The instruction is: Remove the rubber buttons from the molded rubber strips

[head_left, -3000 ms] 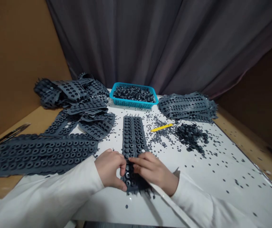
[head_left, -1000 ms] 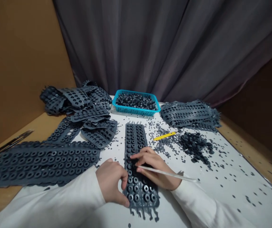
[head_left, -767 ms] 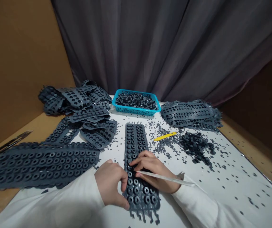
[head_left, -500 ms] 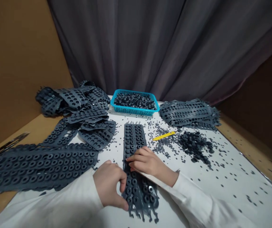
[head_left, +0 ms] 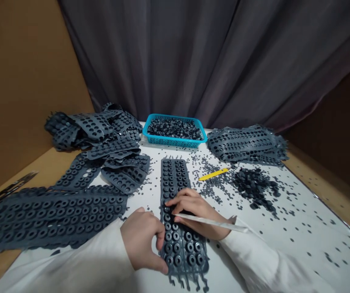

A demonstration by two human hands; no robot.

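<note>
— What are your grips doing right now?

— My left grip (head_left: 142,240) is curled at the edge of the dark grey rubber sheet (head_left: 176,179), bearing down on its lower part. Whether it's pinching the sheet or only pressing on it, I can't tell. My right grip (head_left: 194,213) pinches a thin pale strip (head_left: 214,222) between thumb and fingers, with the strip's tip over the sheet.

— Where's the sheet lying?

— Flat and lengthwise in the middle of the white surface (head_left: 303,232), with its ragged, tabbed end nearest me.

— What could go wrong from here?

— If I lean too hard on the strip, its tip could skid or tear the thin web between the rings. The sheet could also shift wherever my left grip isn't holding it. And one careless sweep of a sleeve could scatter the loose dark specks (head_left: 214,191) and the heap of rubber pieces (head_left: 254,187) further across the surface.

— And the container?

— There's only one: a blue plastic basket (head_left: 175,144) at the far edge, filled with a heaped layer of dark rubber pieces (head_left: 175,128). A knock could tip some out among the loose ones.
</note>
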